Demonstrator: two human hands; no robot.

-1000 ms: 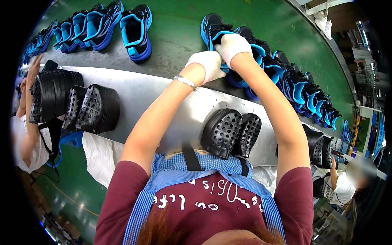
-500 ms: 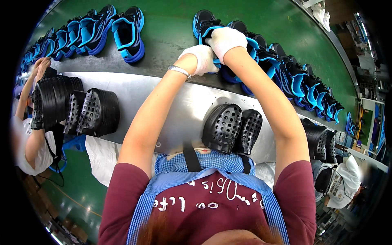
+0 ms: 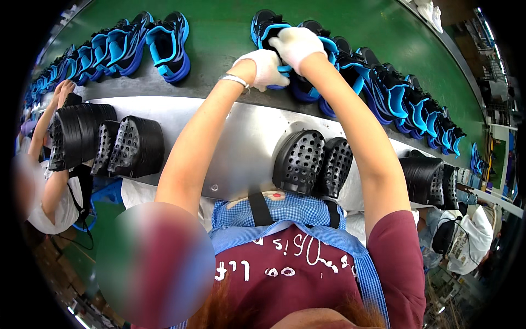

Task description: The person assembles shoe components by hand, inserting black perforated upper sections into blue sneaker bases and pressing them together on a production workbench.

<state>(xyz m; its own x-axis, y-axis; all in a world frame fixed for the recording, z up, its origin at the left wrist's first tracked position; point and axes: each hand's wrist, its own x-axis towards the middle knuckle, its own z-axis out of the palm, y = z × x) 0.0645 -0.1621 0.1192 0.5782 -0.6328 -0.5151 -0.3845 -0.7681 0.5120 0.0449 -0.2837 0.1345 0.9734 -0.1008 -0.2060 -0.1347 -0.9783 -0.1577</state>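
Both my hands wear white gloves and meet at one black-and-blue sneaker (image 3: 265, 24) on the green-topped bench. My left hand (image 3: 264, 69) is closed round its heel end, with a blue bit of the sole showing below the fingers. Curled over the shoe's opening is my right hand (image 3: 298, 47), its fingertips at the collar and partly hidden. Whatever lies inside the shoe is covered by the gloves. Close to my body, two stacks of black insole-shaped pieces with holes, a larger one (image 3: 301, 162) and a narrower one (image 3: 336, 167), stand on the metal ledge.
A row of similar sneakers (image 3: 378, 93) runs off to the right, another row (image 3: 118, 46) to the left, with a single sneaker (image 3: 168, 48) nearest. More black stacks (image 3: 137, 145) stand on the metal ledge (image 3: 241, 142). A co-worker's hands (image 3: 63, 90) are at far left; another person sits right.
My hands stay at the same sneaker; the right has shifted slightly to the left and its fingers sit more over the opening. The whole view has tilted a little.
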